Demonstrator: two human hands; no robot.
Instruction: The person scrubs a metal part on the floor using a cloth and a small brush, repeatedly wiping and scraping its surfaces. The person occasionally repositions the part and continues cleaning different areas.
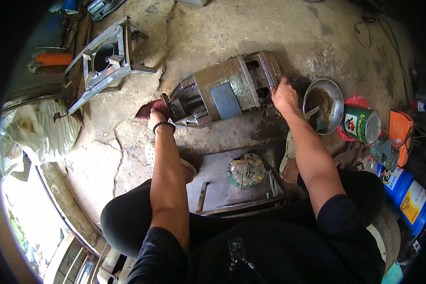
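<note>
Holding a dark red cloth [148, 109] in your nearly closed left hand [156, 119], you have the metal vise [215, 78] on the floor [213, 28], screw end pointing left, long axis slanting up rightward to where your right hand [285, 96] curls on its end.

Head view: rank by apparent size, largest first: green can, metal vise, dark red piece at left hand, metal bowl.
1. Metal vise
2. Metal bowl
3. Green can
4. Dark red piece, visible part only; left hand covers some
</note>
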